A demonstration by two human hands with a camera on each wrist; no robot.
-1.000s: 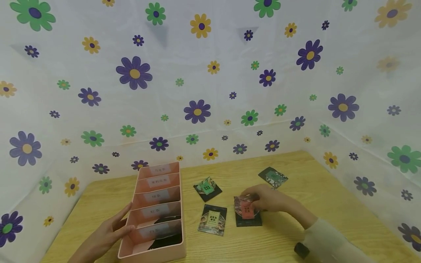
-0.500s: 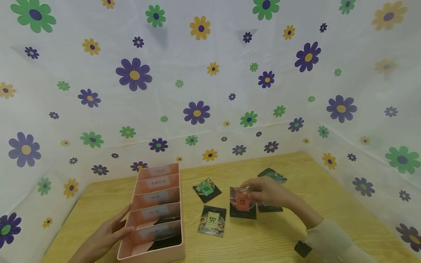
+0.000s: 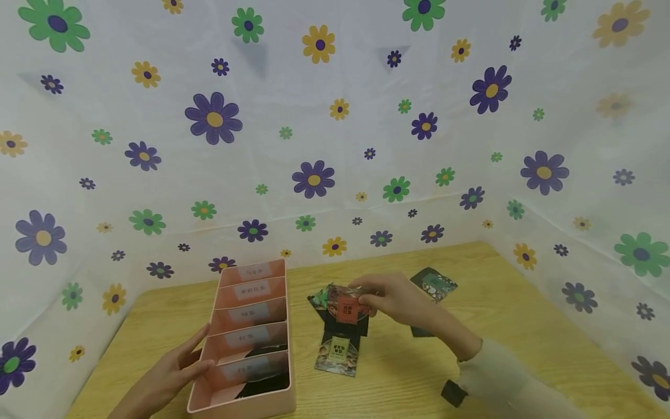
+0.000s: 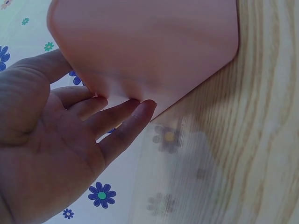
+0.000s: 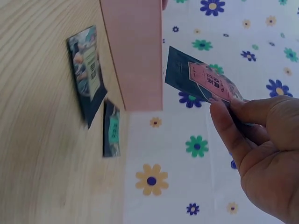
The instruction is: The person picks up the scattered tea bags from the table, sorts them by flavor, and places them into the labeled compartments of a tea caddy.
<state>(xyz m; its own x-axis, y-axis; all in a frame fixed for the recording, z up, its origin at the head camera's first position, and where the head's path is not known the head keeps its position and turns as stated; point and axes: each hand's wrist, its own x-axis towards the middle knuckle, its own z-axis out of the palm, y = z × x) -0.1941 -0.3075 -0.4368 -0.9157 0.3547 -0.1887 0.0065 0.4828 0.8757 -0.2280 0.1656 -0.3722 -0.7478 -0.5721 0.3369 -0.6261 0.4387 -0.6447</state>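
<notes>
My right hand (image 3: 392, 297) pinches a tea bag packet with a red label (image 3: 347, 311) between thumb and fingers; the right wrist view shows this packet (image 5: 201, 79) tilted, apart from the table. It hangs in front of a green-label packet (image 3: 317, 301) and partly over a yellow-label packet (image 3: 337, 352). My left hand (image 3: 170, 372) rests on the left side of a pink divided box (image 3: 280, 401). In the left wrist view its extended fingertips touch the box's outer wall (image 4: 154, 46).
The box has several labelled compartments; the front two hold dark packets (image 3: 267, 384). To the right lie a dark green-label packet (image 3: 434, 283) and another packet (image 3: 421, 331), mostly hidden by the right arm. A flower-print sheet (image 3: 366, 128) encloses the wooden table (image 3: 398, 384).
My right hand has lifted the red-label packet off the packet under it and carried it left towards the box. The left hand and box have stayed put.
</notes>
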